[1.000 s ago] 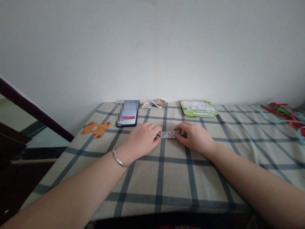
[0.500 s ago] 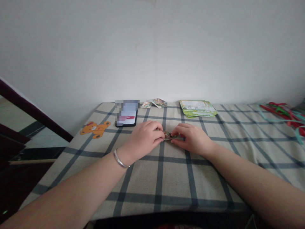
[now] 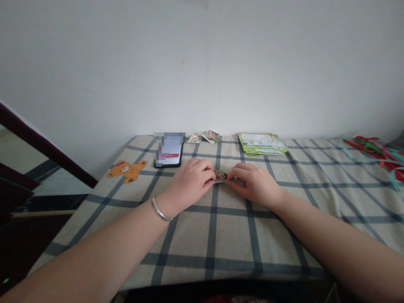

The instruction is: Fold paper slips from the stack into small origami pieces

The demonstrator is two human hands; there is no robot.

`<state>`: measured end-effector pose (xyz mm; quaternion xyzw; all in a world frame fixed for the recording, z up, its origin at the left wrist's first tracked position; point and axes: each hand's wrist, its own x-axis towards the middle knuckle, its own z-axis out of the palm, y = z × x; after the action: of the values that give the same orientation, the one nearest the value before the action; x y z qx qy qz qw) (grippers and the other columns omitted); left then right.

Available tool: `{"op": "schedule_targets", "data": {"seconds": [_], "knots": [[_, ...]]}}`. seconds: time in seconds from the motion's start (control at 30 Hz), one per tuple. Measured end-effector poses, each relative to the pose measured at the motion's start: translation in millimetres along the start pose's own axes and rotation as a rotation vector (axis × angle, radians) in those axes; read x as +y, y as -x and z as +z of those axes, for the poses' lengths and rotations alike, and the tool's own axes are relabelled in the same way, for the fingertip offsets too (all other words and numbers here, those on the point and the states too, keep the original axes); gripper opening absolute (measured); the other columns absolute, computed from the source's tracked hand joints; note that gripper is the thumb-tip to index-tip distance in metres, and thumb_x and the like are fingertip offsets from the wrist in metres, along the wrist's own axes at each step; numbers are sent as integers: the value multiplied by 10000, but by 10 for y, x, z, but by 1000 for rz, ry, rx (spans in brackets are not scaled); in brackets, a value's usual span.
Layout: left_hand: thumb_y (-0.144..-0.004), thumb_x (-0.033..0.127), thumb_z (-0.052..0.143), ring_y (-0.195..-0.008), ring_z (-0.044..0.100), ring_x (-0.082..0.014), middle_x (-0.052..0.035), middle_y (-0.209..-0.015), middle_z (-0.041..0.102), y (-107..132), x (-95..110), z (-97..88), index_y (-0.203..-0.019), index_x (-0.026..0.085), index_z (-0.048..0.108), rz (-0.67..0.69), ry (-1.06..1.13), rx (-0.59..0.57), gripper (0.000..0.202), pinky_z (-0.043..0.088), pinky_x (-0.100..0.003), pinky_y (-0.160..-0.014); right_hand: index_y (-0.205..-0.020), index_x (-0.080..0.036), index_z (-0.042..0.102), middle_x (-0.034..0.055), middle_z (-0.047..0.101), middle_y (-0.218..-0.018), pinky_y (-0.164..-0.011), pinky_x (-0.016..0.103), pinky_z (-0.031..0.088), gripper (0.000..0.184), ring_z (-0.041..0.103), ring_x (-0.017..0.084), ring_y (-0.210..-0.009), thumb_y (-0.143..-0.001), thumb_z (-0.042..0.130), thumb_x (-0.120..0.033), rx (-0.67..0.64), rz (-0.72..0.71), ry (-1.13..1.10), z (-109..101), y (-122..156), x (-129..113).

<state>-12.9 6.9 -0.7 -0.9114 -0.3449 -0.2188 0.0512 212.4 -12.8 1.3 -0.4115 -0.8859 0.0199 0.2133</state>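
Between my fingertips, just above the checked tablecloth (image 3: 233, 235), is a small piece of folded printed paper (image 3: 221, 176). My left hand (image 3: 195, 181) pinches its left end, a silver bangle (image 3: 159, 209) round the wrist. The right end is pinched by my right hand (image 3: 251, 181). Most of the paper is covered by the fingers, so its full shape is hidden. Beyond the hands, near the wall, lie folded paper pieces (image 3: 205, 136) with a similar print.
A phone (image 3: 170, 158) with a lit screen lies behind my left hand. Left of it is a bear-shaped cutout (image 3: 126, 171). Green printed sheets (image 3: 263, 144) are stacked at the back right. Red and green ribbons (image 3: 375, 151) lie far right. A white wall (image 3: 202, 67) bounds the table's back.
My left fingers have drawn slightly left, and more of the printed paper shows between the hands. My right hand has hardly moved.
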Motion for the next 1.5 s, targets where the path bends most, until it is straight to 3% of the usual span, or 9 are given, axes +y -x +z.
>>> {"op": "schedule_targets", "data": {"seconds": [0.2,0.37,0.5,0.63,0.77,0.9,1.27,1.37,1.5], "knots": [[-853,193,614,-915,569,-193,-34,-941,601,0,-10,32,-868,185,650,-62,39,11,40,468,-360,-837,-899,-186,655,52,672,-926,-781,272,444,134,601,170,-889,-902,522,-181,-24,-53,12,4,-10,-7],[-823,173,631,-993,562,-206,-58,-1086,562,14,2,52,-1027,179,572,-109,71,92,212,482,-379,-895,-850,-194,648,40,679,-913,-728,258,429,97,605,163,-833,-866,553,-184,69,70,39,24,-13,9],[-846,164,573,-941,558,-192,-57,-1015,543,19,20,26,-906,166,565,-112,68,76,61,491,-354,-860,-818,-186,646,25,659,-818,-668,242,407,96,581,142,-730,-861,561,-188,145,156,57,6,-55,63],[-861,200,562,-933,543,-201,-57,-969,537,23,34,26,-873,166,593,-107,10,17,47,481,-356,-837,-813,-201,674,20,672,-806,-598,243,371,146,593,145,-699,-878,556,-257,114,221,198,-49,-176,94],[-861,243,588,-966,545,-215,-59,-980,568,35,31,48,-923,170,614,-95,-43,-51,99,472,-364,-842,-858,-217,686,39,701,-882,-579,258,345,215,629,184,-800,-912,490,-289,36,207,417,-96,-391,120],[-877,255,564,-969,553,-224,-60,-988,596,40,34,47,-960,174,610,-113,-85,-73,125,469,-370,-840,-900,-222,688,48,709,-944,-603,270,367,255,637,200,-866,-935,449,-302,-6,195,468,-32,-620,171],[-895,289,535,-998,553,-237,-59,-1003,604,25,53,17,-984,184,604,-138,-114,-105,153,474,-385,-867,-1029,-217,685,93,691,-1075,-710,302,446,326,637,242,-962,-968,378,-308,-25,237,422,260,-1114,221],[-900,280,521,-1000,552,-242,-61,-1018,603,25,64,-6,-987,181,603,-124,-128,-120,155,477,-391,-864,-1005,-244,710,82,699,-1072,-721,304,460,315,645,236,-952,-954,405,-305,-4,297,375,316,-1183,264],[-900,267,518,-1005,554,-242,-69,-1044,602,29,80,-32,-1008,175,597,-120,-132,-152,162,483,-391,-866,-1108,-312,687,31,690,-1137,-718,294,478,289,650,219,-955,-924,464,-333,43,349,284,344,-1178,300]]}}
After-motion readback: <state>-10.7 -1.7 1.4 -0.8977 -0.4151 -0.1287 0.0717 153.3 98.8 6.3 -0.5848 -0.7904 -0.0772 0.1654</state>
